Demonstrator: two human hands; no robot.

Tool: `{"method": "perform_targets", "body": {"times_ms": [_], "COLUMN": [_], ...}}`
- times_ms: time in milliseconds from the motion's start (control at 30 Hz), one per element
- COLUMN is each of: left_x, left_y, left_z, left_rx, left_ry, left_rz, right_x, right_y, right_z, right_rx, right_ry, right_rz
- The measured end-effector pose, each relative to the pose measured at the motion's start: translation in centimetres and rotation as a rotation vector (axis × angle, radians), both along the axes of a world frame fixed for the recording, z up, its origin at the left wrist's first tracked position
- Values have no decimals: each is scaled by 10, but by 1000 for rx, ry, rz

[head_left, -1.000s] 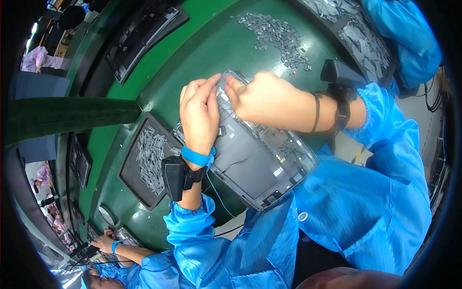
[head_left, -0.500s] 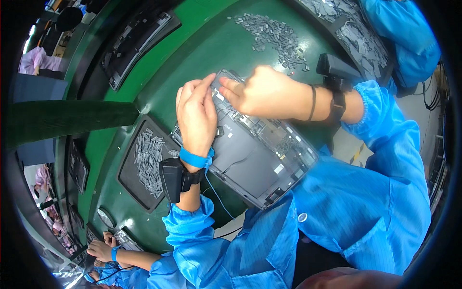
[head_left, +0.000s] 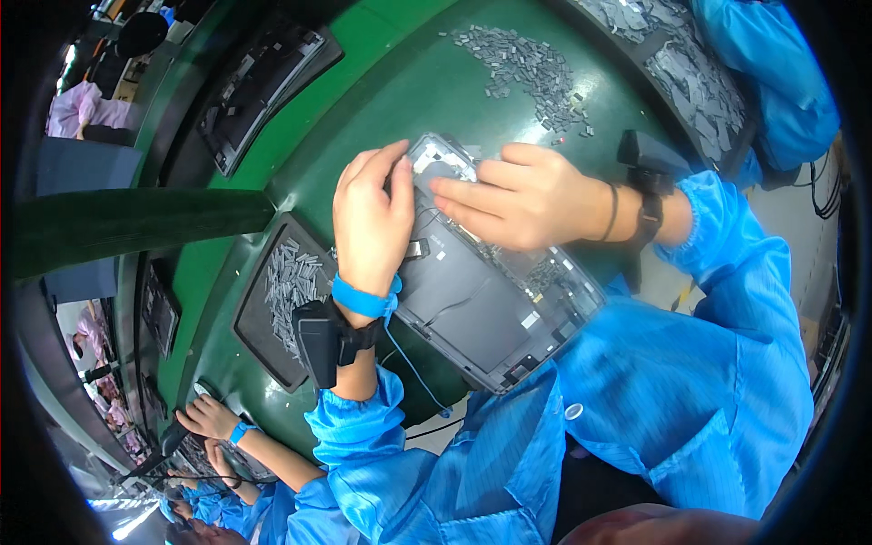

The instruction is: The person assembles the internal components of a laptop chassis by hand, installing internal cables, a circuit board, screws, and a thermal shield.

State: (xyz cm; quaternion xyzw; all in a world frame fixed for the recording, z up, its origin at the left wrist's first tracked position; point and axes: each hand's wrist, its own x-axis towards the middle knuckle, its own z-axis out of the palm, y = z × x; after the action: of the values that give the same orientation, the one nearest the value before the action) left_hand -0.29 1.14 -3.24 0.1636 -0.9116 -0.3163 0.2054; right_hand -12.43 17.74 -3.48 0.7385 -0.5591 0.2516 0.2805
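An opened grey laptop base [head_left: 472, 313] lies tilted in front of me, its circuit board and wiring exposed. My left hand [head_left: 374, 213] grips its far left edge, with the thumb on the near side of the corner and the fingertips beyond it. Over the far part of the base, my right hand [head_left: 522, 195] rests with index and middle fingers stretched out, touching the inside near the corner. No separate part shows between those fingers. The palm side of both hands is hidden. A blue wrist strap [head_left: 361, 298] with a cord circles my left wrist.
On the green table [head_left: 363, 109], a dark tray [head_left: 300, 372] of small grey strips sits left and a pile of small grey pieces [head_left: 522, 73] lies beyond. A tray of flat grey pieces [head_left: 695, 100] stands far right. Co-worker's hands [head_left: 209, 418] work at lower left.
My right hand has shifted slightly right and nearer, its fingers straightening and uncovering the far corner. My left hand keeps its place on the edge. At lower left, the co-worker's hands have moved.
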Motion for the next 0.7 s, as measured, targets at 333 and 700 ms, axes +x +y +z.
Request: {"method": "perform_targets", "body": {"times_ms": [333, 700], "left_x": [-15, -17], "left_y": [3, 3], "left_z": [-4, -1], "left_rx": [-256, -390], "left_ry": [-42, -21], "left_rz": [5, -38], "right_x": [1, 1], "right_y": [14, 16], "right_z": [-12, -13], "right_rx": [21, 36], "right_ry": [-22, -37], "right_rz": [-58, -52]}}
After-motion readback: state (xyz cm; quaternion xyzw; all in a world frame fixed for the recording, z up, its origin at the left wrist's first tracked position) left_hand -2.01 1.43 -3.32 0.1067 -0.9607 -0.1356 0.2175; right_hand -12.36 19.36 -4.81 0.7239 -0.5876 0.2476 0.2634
